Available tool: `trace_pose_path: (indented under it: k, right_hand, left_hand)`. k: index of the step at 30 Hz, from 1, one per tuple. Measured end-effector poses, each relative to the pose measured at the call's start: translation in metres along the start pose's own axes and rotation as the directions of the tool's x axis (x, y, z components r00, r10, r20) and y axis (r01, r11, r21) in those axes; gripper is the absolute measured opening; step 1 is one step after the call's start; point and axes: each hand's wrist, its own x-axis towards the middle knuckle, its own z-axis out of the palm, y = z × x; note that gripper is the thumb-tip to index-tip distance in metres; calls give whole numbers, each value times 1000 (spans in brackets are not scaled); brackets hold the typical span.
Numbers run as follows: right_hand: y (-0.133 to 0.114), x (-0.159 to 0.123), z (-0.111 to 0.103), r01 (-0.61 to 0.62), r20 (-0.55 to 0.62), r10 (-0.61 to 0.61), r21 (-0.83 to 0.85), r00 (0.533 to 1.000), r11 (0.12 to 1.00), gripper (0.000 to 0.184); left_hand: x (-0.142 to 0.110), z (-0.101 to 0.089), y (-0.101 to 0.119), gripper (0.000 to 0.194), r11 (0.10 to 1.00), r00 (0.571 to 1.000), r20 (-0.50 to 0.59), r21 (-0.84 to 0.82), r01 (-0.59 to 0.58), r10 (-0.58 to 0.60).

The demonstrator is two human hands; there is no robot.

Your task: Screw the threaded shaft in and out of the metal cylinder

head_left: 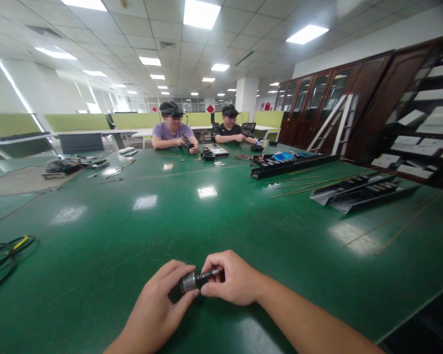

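Just above the near side of the green table (107,246), between the two hands, is a dark metal part (189,282): a stout barrel on the left narrowing to a ribbed, slim end on the right. Its long axis runs mostly left to right, with the slim end lying slightly farther off than the barrel, so it bridges the gap between the hands. The left hand (153,302) is curled partway round the barrel, thumb on the near side and fingers on the far side. The right hand (236,279) is closed to a pinch on the slim end, thumb and forefinger about it (the very tip shows between the fingers). Neither hand is nearer to the part, as both have hold of it, one at each end; from the left hand it lies to the right, from the right hand to the left. Whether its underside touches the table I cannot tell.

Well apart on the left lies a black cable (7,260) with a yellow band; to the far right are dark metal channels (358,196) and thin rods (306,188). Two people (170,130) sit at the far side.
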Motion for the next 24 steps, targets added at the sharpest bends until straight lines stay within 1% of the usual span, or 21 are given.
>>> trace_pose_path:
  k: [4,10,14,18,24]
  right_hand:
    - [-1,-1,0,-7,9,7,18,1000,1000,18]
    - [-2,-1,0,-13,2,13,2,1000,1000,19]
    - [-4,0,1,-6,-28,5,-21,1000,1000,19]
    - [-5,1,2,10,-43,-12,-40,999,999,15]
    - [-6,0,0,22,-55,-27,-74,998,997,12]
  left_hand:
    - [-1,0,-3,32,999,999,-17,41,-28,29]
    - [-2,0,-3,34,997,999,-15,62,-43,44]
    - [-3,1,-4,35,997,998,-18,58,-57,58]
    - [-4,3,-7,35,998,999,-18,49,-47,48]
    - [-4,3,-7,35,997,998,-31,48,-62,63]
